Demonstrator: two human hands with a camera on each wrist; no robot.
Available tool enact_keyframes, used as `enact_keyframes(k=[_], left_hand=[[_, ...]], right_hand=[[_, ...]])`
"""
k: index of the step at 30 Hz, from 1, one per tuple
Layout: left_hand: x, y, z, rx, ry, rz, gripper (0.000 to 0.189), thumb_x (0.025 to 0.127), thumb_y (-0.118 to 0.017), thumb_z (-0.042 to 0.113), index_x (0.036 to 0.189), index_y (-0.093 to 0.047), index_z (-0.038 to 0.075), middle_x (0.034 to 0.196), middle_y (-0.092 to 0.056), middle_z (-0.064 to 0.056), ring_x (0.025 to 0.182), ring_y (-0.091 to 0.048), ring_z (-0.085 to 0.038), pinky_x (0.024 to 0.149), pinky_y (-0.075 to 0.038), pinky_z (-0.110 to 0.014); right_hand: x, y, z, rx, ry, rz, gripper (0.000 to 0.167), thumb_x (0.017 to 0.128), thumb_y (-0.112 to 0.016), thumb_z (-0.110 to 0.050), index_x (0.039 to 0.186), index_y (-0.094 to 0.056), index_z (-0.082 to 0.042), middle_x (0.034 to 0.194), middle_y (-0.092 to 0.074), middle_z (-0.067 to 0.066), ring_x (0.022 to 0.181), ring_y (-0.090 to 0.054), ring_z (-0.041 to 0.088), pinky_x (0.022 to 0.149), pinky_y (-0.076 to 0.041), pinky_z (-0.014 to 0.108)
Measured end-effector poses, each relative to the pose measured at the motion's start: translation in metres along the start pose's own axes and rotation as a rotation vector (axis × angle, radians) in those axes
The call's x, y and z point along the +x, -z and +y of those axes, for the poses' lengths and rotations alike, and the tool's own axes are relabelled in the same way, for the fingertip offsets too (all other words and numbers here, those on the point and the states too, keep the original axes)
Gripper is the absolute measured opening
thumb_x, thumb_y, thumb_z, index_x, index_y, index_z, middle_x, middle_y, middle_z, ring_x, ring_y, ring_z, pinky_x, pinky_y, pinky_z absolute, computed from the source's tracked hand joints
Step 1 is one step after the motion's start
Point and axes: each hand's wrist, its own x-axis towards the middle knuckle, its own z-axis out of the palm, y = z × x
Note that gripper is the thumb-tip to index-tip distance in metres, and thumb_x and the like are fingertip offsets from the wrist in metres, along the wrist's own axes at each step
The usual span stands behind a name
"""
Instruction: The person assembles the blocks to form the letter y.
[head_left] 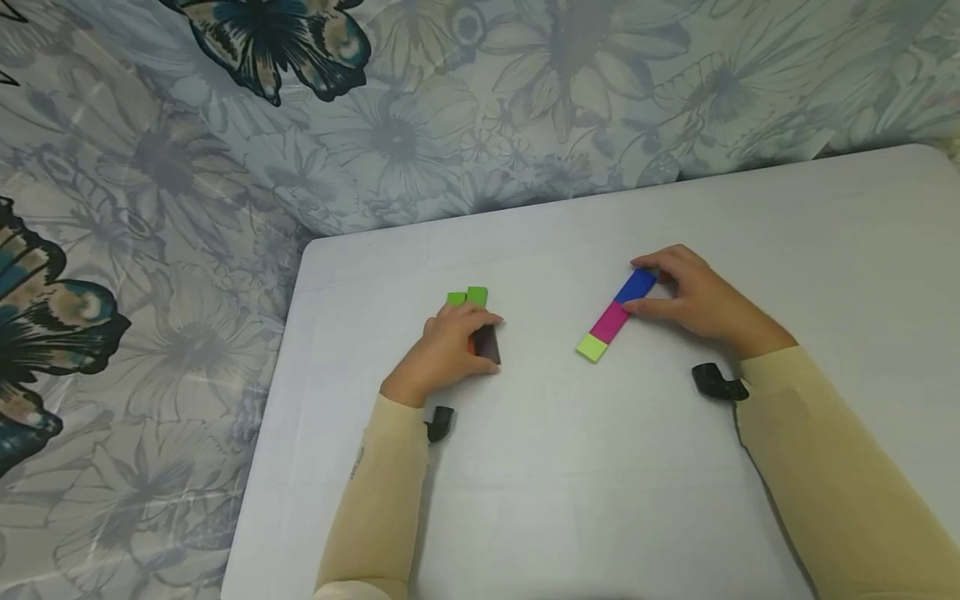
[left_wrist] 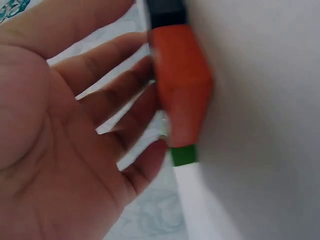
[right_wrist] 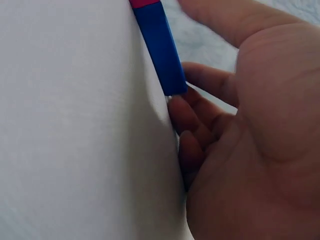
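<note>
My left hand (head_left: 447, 346) is over a cluster of coloured blocks on the table, its thumb and index finger at opposite ends of a dark block (head_left: 487, 343). Two green blocks (head_left: 477, 296) show beyond its knuckles. An orange block (left_wrist: 182, 80) is beside the fingers in the left wrist view; the hand hides part of the cluster in the head view. To the right, a blue block (head_left: 635, 284), a pink block (head_left: 609, 322) and a lime block (head_left: 592, 347) form a slanting row. My right hand (head_left: 701, 298) pinches the blue one at the row's far end.
White cloth covers the table (head_left: 570, 483), whose far edge meets a flower-patterned curtain (head_left: 525, 108) with butterflies. Black wrist mounts (head_left: 717, 382) stick out from both sleeves, close to the table surface.
</note>
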Motion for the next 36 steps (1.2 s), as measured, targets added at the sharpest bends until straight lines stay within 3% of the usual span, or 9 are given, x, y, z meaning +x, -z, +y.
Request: enact_keyframes(k=[4,8,13,16,20,24,31,36], left_hand=[[-0.005,0.003,0.004,0.033,0.011,0.004,0.069,0.084,-0.098,0.018,0.146,-0.069,0.012,0.139,-0.063,-0.002,0.129,-0.051,-0.025,0.101,-0.036,-0.047],[-0.004,0.001,0.005,0.043,0.021,0.026,0.065,0.087,-0.096,0.018,0.146,-0.068,0.009,0.134,-0.065,-0.003,0.120,-0.056,-0.023,0.100,-0.038,-0.046],[0.003,-0.007,0.012,0.077,0.054,0.071,0.064,0.087,-0.097,0.025,0.143,-0.071,0.009,0.129,-0.066,-0.004,0.114,-0.061,-0.020,0.101,-0.040,-0.047],[0.008,-0.013,0.021,0.071,0.086,0.107,0.065,0.086,-0.098,0.029,0.142,-0.071,0.008,0.129,-0.066,-0.005,0.112,-0.061,-0.019,0.103,-0.045,-0.041],[0.014,-0.021,0.034,-0.003,0.126,0.153,0.065,0.087,-0.097,0.027,0.142,-0.070,0.006,0.132,-0.063,-0.008,0.115,-0.061,-0.021,0.099,-0.053,-0.038],[0.020,-0.027,0.044,-0.083,0.157,0.189,0.063,0.089,-0.095,0.024,0.142,-0.070,0.005,0.129,-0.062,-0.008,0.113,-0.061,-0.021,0.096,-0.053,-0.035],[0.028,-0.031,0.040,-0.242,0.187,0.220,0.061,0.091,-0.093,0.019,0.143,-0.068,0.003,0.119,-0.063,-0.005,0.089,-0.062,-0.014,0.082,-0.052,-0.028],[0.031,-0.033,0.039,-0.282,0.221,0.243,0.060,0.088,-0.096,0.024,0.139,-0.070,0.003,0.118,-0.064,-0.005,0.098,-0.061,-0.017,0.090,-0.052,-0.032]], right_hand=[[-0.002,-0.004,-0.009,-0.066,-0.028,-0.015,0.087,0.094,-0.088,-0.041,0.158,-0.048,0.002,0.152,-0.042,0.027,0.141,-0.033,0.048,0.115,-0.031,0.068],[-0.008,-0.014,-0.014,-0.135,-0.058,-0.013,0.099,0.092,-0.088,-0.050,0.163,-0.039,0.001,0.158,-0.035,0.030,0.144,-0.024,0.052,0.111,-0.033,0.072],[-0.016,-0.028,-0.015,-0.175,-0.052,0.021,0.110,0.090,-0.090,-0.050,0.165,-0.032,0.005,0.161,-0.029,0.034,0.147,-0.021,0.057,0.112,-0.028,0.076],[-0.019,-0.034,-0.015,-0.188,-0.037,0.046,0.113,0.088,-0.091,-0.047,0.165,-0.029,0.008,0.161,-0.028,0.035,0.148,-0.020,0.058,0.112,-0.022,0.078],[-0.020,-0.039,-0.017,-0.203,-0.038,0.070,0.120,0.087,-0.092,-0.049,0.167,-0.024,0.010,0.162,-0.027,0.035,0.148,-0.019,0.059,0.110,-0.020,0.079],[-0.020,-0.042,-0.021,-0.221,-0.055,0.083,0.125,0.085,-0.093,-0.050,0.167,-0.021,0.010,0.163,-0.026,0.037,0.148,-0.020,0.060,0.108,-0.021,0.079],[-0.020,-0.043,-0.025,-0.232,-0.066,0.082,0.122,0.085,-0.094,-0.046,0.167,-0.022,0.010,0.163,-0.025,0.036,0.148,-0.019,0.059,0.107,-0.022,0.078],[-0.019,-0.042,-0.024,-0.233,-0.071,0.080,0.121,0.086,-0.093,-0.046,0.167,-0.022,0.010,0.163,-0.024,0.036,0.148,-0.019,0.059,0.107,-0.022,0.078]])
